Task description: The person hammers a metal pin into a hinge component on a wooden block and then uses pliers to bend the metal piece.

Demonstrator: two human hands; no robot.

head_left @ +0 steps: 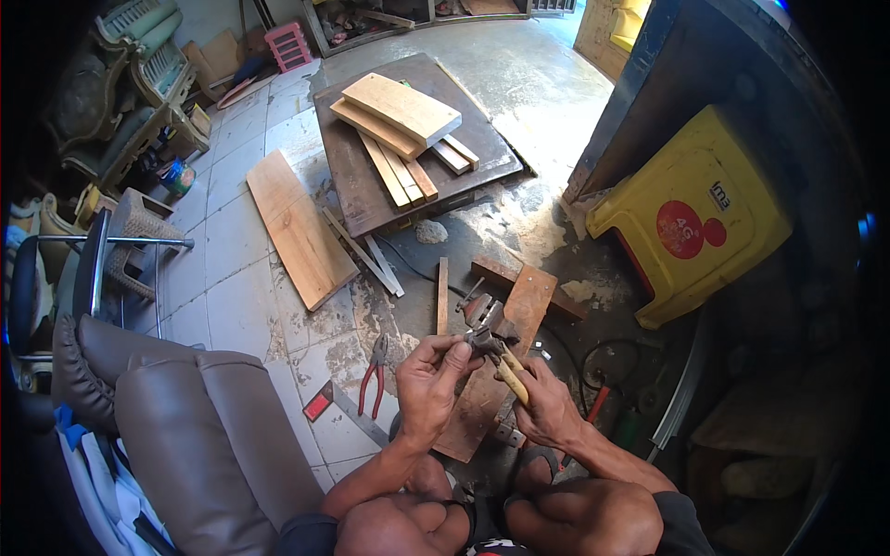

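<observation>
A small metal bench vise (489,318) is mounted on a brown wooden board (530,301) on the floor in front of me. My left hand (429,382) is closed at the near side of the vise, thumb and forefinger pinched together on something too small to make out. My right hand (549,405) wraps round a tool with a yellow handle (513,376). The far end of that tool reaches the vise jaws, and its working part is hidden there. Red-handled pliers (375,378) and a try square with a red stock (320,401) lie left of my left hand.
Planks (400,104) and strips are stacked on a low dark table (357,199) ahead. Another wide plank (298,232) leans beside it. A yellow plastic stool (700,222) lies tipped at the right, and a brown cushioned seat (204,426) fills the near left. A cable runs across the floor.
</observation>
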